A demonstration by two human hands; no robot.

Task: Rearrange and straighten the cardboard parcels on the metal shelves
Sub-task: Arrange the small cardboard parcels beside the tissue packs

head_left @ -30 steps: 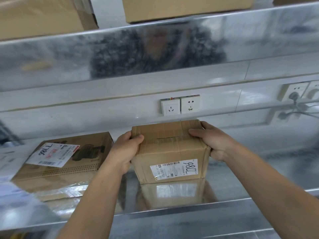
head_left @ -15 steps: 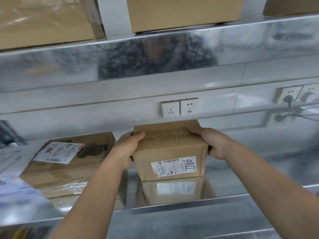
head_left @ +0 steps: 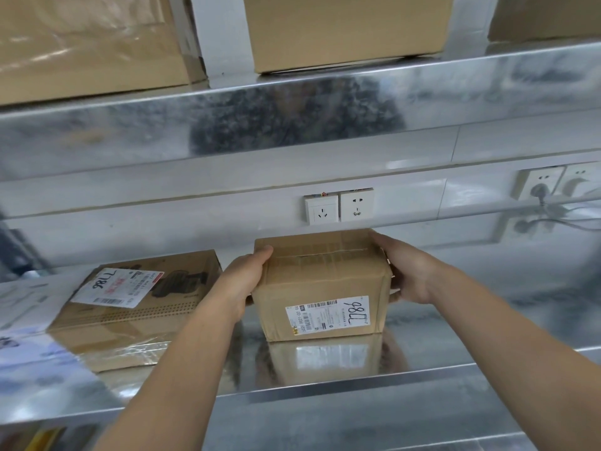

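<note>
The small brown cardboard parcel with a white printed label (head_left: 322, 288) stands on the shiny metal shelf (head_left: 325, 384), about midway along it and set back from the front edge, close under the white wall sockets (head_left: 338, 206). The left hand (head_left: 242, 278) clamps its left side with the thumb hooked over the top edge; its other fingers are hidden behind the parcel. The right hand (head_left: 408, 271) holds the right side, fingers together along the top right edge.

Over the last second the parcel has hardly travelled. It has only turned a little, so its labelled face now lies nearly parallel with the shelf's front edge, and both hands have kept their hold. That suggests this parcel is close to straightened and ready to be let go.

The flat brown cardboard box with a white-and-red label (head_left: 146, 297), towards the shelf's left end, sits askew to the front edge and probably needs squaring next.
</note>
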